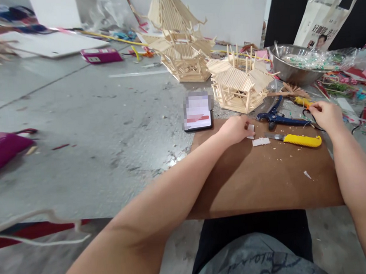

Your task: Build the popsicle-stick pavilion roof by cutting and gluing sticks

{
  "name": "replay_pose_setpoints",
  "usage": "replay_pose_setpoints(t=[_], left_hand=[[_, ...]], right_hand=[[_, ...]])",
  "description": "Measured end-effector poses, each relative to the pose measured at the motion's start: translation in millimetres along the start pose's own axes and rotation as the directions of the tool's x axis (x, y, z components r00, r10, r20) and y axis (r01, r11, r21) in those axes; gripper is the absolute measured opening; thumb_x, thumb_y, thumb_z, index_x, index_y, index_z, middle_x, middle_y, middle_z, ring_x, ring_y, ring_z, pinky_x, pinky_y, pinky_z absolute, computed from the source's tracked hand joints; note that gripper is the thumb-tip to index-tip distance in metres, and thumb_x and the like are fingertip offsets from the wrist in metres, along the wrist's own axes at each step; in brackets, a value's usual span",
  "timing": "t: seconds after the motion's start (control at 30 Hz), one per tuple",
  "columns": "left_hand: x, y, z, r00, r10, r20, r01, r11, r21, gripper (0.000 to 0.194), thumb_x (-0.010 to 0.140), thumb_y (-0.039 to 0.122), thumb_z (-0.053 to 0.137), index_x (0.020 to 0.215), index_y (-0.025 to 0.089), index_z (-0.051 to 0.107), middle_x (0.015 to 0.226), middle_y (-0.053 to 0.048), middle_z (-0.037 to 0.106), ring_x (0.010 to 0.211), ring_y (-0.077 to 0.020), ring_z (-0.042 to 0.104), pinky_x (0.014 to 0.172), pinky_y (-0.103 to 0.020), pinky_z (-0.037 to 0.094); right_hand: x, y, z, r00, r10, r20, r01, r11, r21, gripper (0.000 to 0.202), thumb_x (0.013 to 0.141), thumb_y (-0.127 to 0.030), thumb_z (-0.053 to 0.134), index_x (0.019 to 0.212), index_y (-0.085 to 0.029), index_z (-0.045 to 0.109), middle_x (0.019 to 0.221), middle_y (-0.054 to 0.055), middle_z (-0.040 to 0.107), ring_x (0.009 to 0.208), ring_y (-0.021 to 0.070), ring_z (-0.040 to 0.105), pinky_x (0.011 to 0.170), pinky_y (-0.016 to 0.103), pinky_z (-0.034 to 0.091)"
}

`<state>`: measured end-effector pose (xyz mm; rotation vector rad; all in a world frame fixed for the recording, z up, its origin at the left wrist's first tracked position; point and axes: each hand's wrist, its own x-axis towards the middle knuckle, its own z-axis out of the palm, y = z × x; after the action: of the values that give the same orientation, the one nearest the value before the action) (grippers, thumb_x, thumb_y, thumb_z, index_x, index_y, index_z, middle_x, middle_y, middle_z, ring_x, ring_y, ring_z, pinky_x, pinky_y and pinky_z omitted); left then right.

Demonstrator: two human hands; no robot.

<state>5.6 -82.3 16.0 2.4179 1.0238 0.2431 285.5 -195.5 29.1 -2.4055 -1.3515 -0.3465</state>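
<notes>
My left hand is closed, its fingertips pinching a small white strip over the brown board. Beside it lies another white strip. Off to the right, my right hand has its fingers closed at the orange end of a yellow-and-orange tool near a black cord; its exact kind is unclear. Between the hands are a blue hand cutter and a yellow-handled utility knife with its blade pointing left. A smaller wooden-stick pavilion stands just behind them.
A taller stick pagoda stands at the back, with a phone in front. A steel bowl with plastic-wrapped items, a tote bag and scraps crowd the right. Purple packs lie leftward on the grey table.
</notes>
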Motion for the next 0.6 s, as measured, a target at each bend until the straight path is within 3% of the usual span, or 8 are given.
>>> replay_pose_setpoints(t=[0.13, 0.37, 0.47, 0.6], left_hand=[[1.8, 0.4, 2.1, 0.999, -0.052, 0.003, 0.052, 0.997, 0.051, 0.025, 0.064, 0.035, 0.066, 0.079, 0.017, 0.057, 0.072, -0.003, 0.059, 0.068, -0.0177, 0.054, 0.057, -0.025, 0.034], [-0.7, -11.5, 0.4, 0.989, -0.109, -0.103, 0.071, 0.944, -0.321, 0.013, 0.072, 0.026, 0.057, 0.065, 0.017, 0.051, 0.057, 0.003, 0.051, 0.053, -0.0089, 0.045, 0.054, -0.022, 0.034], [-2.4, -12.7, -0.9, 0.986, -0.141, -0.089, 0.100, 0.927, -0.362, 0.013, 0.073, 0.026, 0.054, 0.064, 0.017, 0.053, 0.050, 0.004, 0.047, 0.047, -0.0084, 0.041, 0.048, -0.021, 0.031], [-2.3, -11.4, -1.7, 0.991, -0.102, -0.082, 0.077, 0.962, -0.263, 0.011, 0.072, 0.024, 0.055, 0.063, 0.016, 0.056, 0.054, 0.002, 0.053, 0.050, -0.0090, 0.043, 0.051, -0.022, 0.032]], right_hand=[[-6.2, -12.9, -4.1, 0.998, -0.051, -0.038, 0.053, 0.997, 0.048, 0.030, 0.077, -0.036, 0.046, 0.089, -0.018, 0.067, 0.080, 0.009, 0.069, 0.073, 0.0211, 0.061, 0.066, 0.030, 0.041], [-13.4, -25.1, -7.2, 0.992, -0.127, -0.027, 0.129, 0.985, 0.113, 0.028, 0.078, -0.036, 0.046, 0.089, -0.020, 0.066, 0.082, 0.007, 0.069, 0.071, 0.0189, 0.060, 0.067, 0.029, 0.041], [-10.4, -19.9, -10.8, 0.998, -0.047, -0.036, 0.049, 0.996, 0.076, 0.028, 0.078, -0.035, 0.047, 0.089, -0.019, 0.067, 0.082, 0.009, 0.069, 0.073, 0.0198, 0.060, 0.066, 0.029, 0.039], [-2.0, 0.5, -17.2, 0.989, 0.142, -0.037, -0.142, 0.990, 0.004, 0.030, 0.078, -0.031, 0.046, 0.094, -0.016, 0.067, 0.093, 0.015, 0.067, 0.081, 0.0227, 0.059, 0.068, 0.031, 0.036]])
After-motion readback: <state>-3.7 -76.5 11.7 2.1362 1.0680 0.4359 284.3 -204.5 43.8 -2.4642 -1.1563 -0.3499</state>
